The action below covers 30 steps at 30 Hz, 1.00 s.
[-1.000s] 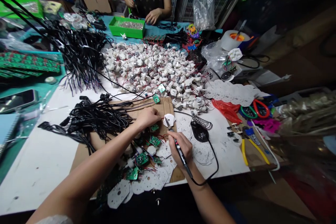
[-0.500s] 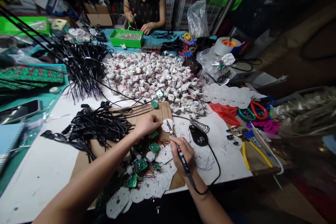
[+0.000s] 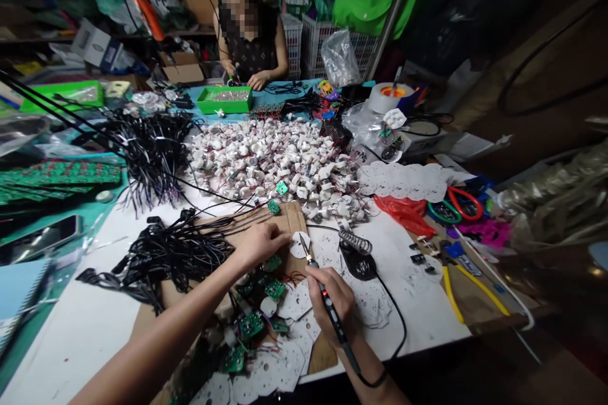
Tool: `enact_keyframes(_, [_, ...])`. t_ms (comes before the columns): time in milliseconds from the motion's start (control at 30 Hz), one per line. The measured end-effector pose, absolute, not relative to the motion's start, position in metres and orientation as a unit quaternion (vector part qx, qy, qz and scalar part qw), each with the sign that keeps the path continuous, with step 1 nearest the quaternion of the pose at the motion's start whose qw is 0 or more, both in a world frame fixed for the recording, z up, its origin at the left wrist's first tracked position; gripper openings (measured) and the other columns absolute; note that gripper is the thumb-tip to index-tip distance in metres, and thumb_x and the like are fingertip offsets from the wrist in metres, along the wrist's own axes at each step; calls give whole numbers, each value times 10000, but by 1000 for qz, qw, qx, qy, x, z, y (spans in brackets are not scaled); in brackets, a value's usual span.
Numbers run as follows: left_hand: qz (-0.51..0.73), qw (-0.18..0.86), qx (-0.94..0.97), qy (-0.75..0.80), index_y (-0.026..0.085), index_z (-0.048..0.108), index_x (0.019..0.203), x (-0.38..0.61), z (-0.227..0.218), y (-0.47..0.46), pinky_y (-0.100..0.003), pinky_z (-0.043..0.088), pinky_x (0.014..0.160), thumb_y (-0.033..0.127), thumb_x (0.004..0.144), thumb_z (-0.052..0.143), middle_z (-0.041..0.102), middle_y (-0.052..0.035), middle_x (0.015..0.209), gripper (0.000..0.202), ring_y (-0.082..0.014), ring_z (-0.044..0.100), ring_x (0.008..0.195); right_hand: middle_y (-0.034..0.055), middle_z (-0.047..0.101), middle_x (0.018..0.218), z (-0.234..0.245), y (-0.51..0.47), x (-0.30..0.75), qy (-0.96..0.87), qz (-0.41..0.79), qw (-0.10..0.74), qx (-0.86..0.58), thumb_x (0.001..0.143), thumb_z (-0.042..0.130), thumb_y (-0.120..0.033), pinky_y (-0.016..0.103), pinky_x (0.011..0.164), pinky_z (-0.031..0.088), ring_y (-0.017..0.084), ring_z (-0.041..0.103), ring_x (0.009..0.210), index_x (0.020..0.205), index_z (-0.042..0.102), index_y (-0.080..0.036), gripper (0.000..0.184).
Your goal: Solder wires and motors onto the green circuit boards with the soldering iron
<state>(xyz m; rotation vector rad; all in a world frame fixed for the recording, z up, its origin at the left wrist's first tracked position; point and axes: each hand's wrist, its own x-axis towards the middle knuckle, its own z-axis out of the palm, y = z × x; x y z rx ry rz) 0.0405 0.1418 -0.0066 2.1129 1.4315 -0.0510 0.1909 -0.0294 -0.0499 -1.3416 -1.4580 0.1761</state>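
My right hand [image 3: 333, 300] is closed round a black soldering iron [image 3: 338, 323] with a small red light. Its metal tip points up and to the left, at a small white disc [image 3: 298, 247] lying on brown cardboard [image 3: 295, 218]. Beside that disc, my left hand [image 3: 260, 243] is closed in a pinch at its left edge. What the fingertips grip is too small to make out. Under my left wrist lie several green circuit boards [image 3: 251, 325] with thin wires, among white perforated plates [image 3: 294, 300]. A bundle of black cables [image 3: 180, 253] spreads left of my left hand.
A large heap of white parts with red wires [image 3: 266, 158] fills the middle. Right of my hand stands a soldering stand with a coil [image 3: 356, 243]. Yellow-handled pliers [image 3: 475, 285] lie at the right. Across the table sits another person [image 3: 254, 54] behind a green tray [image 3: 223, 101].
The whole view has tilted up, so the scene sits lower and more background shows. Both hands keep nearly the same pose at the white disc, the soldering iron still in my right hand.
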Motion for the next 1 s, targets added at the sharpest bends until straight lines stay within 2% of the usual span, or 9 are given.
enact_keyframes(167, [50,212,815,537,189,757,872,48,22,185,-276,407,675,341,935,625,739,-59,799,212,-204,661,736,61,737,904,-51,-31,192,-615,76,543,-567,1013,544,-97,312,773,634,182,736,819,1191,681,-211,252])
enact_keyframes(233, [100,173,829,522,186,768,958,59,32,211,-270,444,740,245,917,623,762,-70,906,162,-208,688,823,56,737,888,-51,-31,192,-614,73,541,-570,1013,548,-107,305,757,639,183,740,811,1188,686,-213,247])
enact_keyframes(300, [136,144,835,513,186,761,1063,73,36,235,-266,472,814,191,910,611,765,-89,1042,215,-215,699,928,52,742,885,-50,-31,192,-612,69,545,-569,1008,554,-108,293,740,642,178,743,798,1178,694,-214,245])
enact_keyframes(400, [141,152,820,533,166,708,1199,94,31,261,-279,486,880,278,942,632,752,-121,1129,290,-230,699,1002,53,746,887,-51,-30,193,-606,68,554,-566,1005,555,-107,286,731,644,174,745,788,1170,698,-212,242])
enact_keyframes(533, [144,187,760,605,149,647,1215,108,18,273,-286,486,843,468,922,690,766,-125,1053,435,-250,705,983,53,737,868,-55,-29,193,-603,72,550,-573,1007,554,-105,284,726,642,180,746,788,1170,697,-210,241])
enact_keyframes(600, [159,194,754,607,176,614,1251,107,14,275,-282,480,840,451,905,709,766,-100,1058,451,-243,705,985,52,736,864,-56,-29,193,-604,72,552,-570,1006,554,-103,286,727,642,182,747,787,1168,697,-209,241])
enact_keyframes(733, [142,166,805,551,207,538,1369,97,11,274,-299,474,871,295,858,712,733,-81,1102,547,-242,683,1013,55,739,880,-55,-27,193,-608,76,553,-564,1003,557,-104,294,736,642,186,747,794,1163,701,-208,239])
enact_keyframes(867, [149,167,826,517,185,583,1292,91,8,273,-302,482,859,227,817,694,675,-85,1111,489,-233,646,991,54,737,886,-53,-26,192,-608,79,552,-565,1003,551,-102,296,732,633,185,740,790,1166,694,-212,243])
enact_keyframes(1000, [199,188,813,514,184,647,985,88,1,272,-295,488,887,232,821,674,634,-77,1078,173,-214,622,987,52,738,886,-54,-26,192,-610,79,555,-560,1004,540,-99,301,737,628,185,736,787,1161,689,-211,244])
